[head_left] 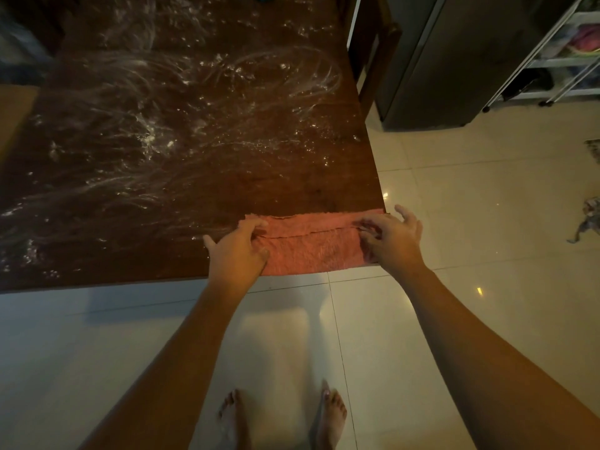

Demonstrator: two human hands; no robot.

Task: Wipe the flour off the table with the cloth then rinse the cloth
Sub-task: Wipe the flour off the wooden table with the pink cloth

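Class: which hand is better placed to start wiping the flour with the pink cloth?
Probably left. The left hand holds the end of the pink cloth nearest the white flour streaks; the right hand sits at the corner of the dark wooden table.

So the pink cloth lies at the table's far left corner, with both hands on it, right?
Not quite. The head view shows the pink cloth at the near right corner of the floury table, with the left hand and right hand both on it.
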